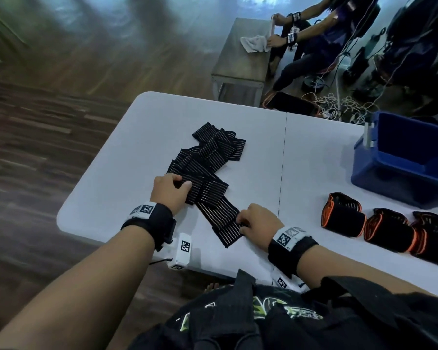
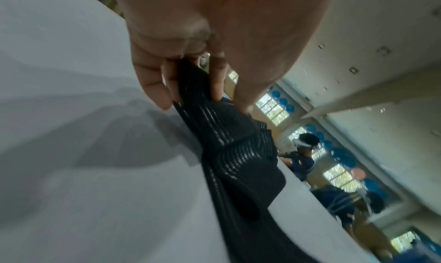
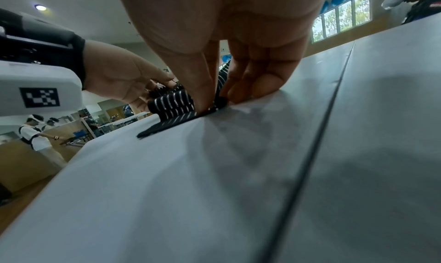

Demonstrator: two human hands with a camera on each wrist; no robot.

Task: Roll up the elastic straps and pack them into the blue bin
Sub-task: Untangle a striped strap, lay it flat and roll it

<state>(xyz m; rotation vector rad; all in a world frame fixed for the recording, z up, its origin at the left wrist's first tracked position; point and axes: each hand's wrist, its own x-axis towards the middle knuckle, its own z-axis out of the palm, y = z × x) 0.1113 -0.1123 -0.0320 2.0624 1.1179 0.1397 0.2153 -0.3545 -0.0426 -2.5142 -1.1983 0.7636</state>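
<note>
A black elastic strap with pale stripes (image 1: 213, 170) lies zigzag-folded on the white table (image 1: 127, 152). My left hand (image 1: 173, 189) grips a fold of it near the middle, thumb on top; the left wrist view shows fingers curled round the strap (image 2: 214, 119). My right hand (image 1: 245, 221) pinches the strap's near end (image 3: 176, 112) between thumb and fingers against the table. Three rolled straps with orange edges (image 1: 344, 213) lie in a row at the right. The blue bin (image 1: 402, 157) stands open at the far right.
The table's left edge and rounded corner are close to my left wrist. A seam (image 1: 282, 160) runs across the tabletop. Beyond the table sit a grey bench (image 1: 240, 61), another person (image 1: 321, 34), cables and bags.
</note>
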